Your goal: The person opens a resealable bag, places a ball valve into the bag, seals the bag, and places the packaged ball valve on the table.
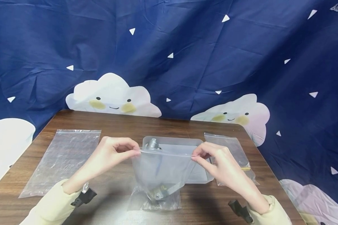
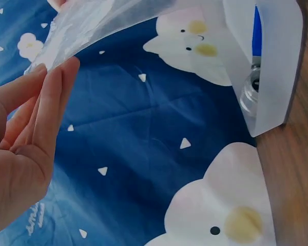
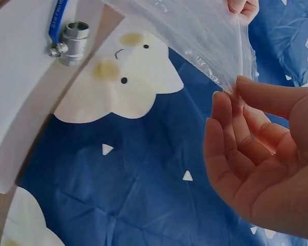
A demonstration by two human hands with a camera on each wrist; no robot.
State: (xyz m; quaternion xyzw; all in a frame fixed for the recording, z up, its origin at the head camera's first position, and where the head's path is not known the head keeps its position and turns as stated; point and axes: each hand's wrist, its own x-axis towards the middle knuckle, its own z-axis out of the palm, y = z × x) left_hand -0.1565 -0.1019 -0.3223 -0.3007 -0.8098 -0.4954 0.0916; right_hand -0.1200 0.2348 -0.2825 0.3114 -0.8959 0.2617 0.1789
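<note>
Both hands hold up a clear zip-lock bag (image 1: 164, 168) by the two ends of its top edge. The left hand (image 1: 119, 150) pinches the left corner between thumb and fingers. At the opposite corner, the right hand (image 1: 218, 159) does the same, its thumb pressed on the film in the right wrist view (image 3: 238, 84). Behind the bag stands a whitish plastic bin (image 1: 201, 179). In it sits a metal ball valve (image 3: 74, 43) with a blue lever handle (image 3: 57, 20). A metal piece with yellow on it (image 1: 159, 192) shows low at the bag, overlapping another crumpled clear bag (image 1: 171, 203) on the table.
A flat clear zip-lock bag (image 1: 64, 156) lies on the left of the brown wooden table (image 1: 169, 123). On the right, past the bin, lies another clear bag (image 1: 231, 147) with something yellow at its lower end. A blue cloud-patterned cloth (image 1: 169, 78) hangs behind the table.
</note>
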